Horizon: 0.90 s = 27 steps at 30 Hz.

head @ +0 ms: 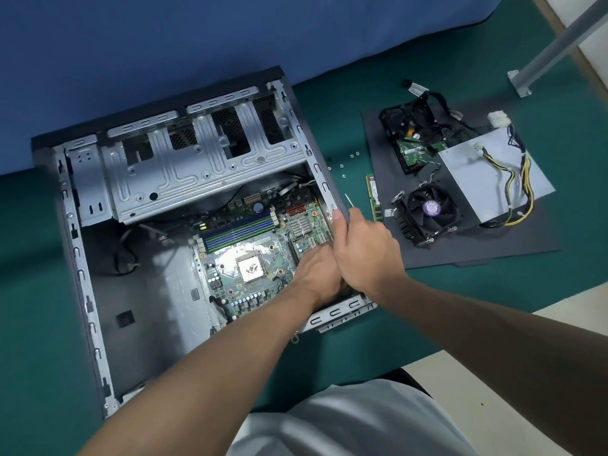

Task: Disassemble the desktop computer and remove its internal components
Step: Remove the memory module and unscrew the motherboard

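The open desktop case (82,258) lies on its side on a green floor mat. Inside it are a silver drive cage (197,166) and the green motherboard (250,245) with a bare CPU (251,268). My left hand (317,274) reaches into the case at the motherboard's right edge; its fingers are hidden under my right hand. My right hand (365,251) is curled at the case's right wall with its thumb on the rim. It holds a thin screwdriver (348,201), whose shaft sticks up out of the fist.
To the right lies the black side panel (460,248), bearing a hard drive (411,143), a power supply (487,172) with cables and a cooler fan (427,209). A RAM stick (375,199) and loose screws (342,166) lie between. A metal leg (559,41) stands at the far right.
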Available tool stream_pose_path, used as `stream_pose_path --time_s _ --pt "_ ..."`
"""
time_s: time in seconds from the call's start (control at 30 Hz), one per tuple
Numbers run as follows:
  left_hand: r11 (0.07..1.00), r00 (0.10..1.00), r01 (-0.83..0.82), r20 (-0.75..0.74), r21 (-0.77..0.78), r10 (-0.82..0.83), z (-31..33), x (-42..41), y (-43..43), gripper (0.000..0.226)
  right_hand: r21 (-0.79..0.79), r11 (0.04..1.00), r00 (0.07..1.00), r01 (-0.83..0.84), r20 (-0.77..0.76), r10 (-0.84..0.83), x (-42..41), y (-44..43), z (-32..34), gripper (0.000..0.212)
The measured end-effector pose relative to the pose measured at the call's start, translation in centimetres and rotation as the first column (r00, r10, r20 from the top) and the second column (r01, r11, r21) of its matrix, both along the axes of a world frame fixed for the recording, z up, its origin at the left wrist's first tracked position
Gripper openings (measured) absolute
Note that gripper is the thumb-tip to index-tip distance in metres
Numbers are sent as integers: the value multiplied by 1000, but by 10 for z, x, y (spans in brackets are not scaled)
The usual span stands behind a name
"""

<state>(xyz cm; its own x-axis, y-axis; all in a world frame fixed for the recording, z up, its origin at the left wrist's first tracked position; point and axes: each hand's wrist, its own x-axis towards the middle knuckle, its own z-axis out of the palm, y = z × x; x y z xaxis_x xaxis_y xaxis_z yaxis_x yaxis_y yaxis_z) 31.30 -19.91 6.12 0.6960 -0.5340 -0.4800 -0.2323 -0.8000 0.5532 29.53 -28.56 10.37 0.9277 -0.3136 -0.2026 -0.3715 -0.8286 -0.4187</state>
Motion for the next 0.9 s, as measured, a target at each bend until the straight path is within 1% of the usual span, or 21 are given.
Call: stream_pose_path --time_s 0.07,0.13,0.17,0.23,0.3,0.37,0.47,0.57,0.77,0.83,0.9 --pt "999 999 -21 39 24 20 6 3 2 11 -5 1000 1000 0 -1 0 0 0 0 38" --pt "998 994 -57 91 15 55 13 6 10 19 -24 1000 1000 -8 6 8 0 0 -1 44" --pt "997 991 -73 111 9 71 16 7 18 18 -32 999 1000 -12 13 13 0 0 -1 46" --pt "994 983 -102 156 25 97 20 8 39 16 -32 999 999 -21 25 21 0 0 1 49" --pt "982 967 -175 200 68 159 19 11 67 20 -22 999 999 -28 25 28 0 -1 2 50" --pt "944 932 -303 245 128 266 20 15 98 20 -19 999 1000 -27 14 27 0 -1 3 51" --pt "852 837 -498 349 163 422 22 19 142 23 -24 1000 1000 -19 5 19 1 0 6 52" --pt "802 775 -581 396 139 492 25 22 165 23 -16 1000 1000 -21 8 21 0 1 9 53" --pt "812 754 -582 396 33 524 34 20 155 16 -22 1000 1000 -2 0 2 0 1 11 56" --pt "844 793 -535 355 17 495 34 14 140 18 -12 1000 1000 6 -1 -6 0 1 11 57" --pt "916 883 -401 275 26 380 32 6 120 20 0 1000 1000 6 -3 -6 -1 1 11 58"
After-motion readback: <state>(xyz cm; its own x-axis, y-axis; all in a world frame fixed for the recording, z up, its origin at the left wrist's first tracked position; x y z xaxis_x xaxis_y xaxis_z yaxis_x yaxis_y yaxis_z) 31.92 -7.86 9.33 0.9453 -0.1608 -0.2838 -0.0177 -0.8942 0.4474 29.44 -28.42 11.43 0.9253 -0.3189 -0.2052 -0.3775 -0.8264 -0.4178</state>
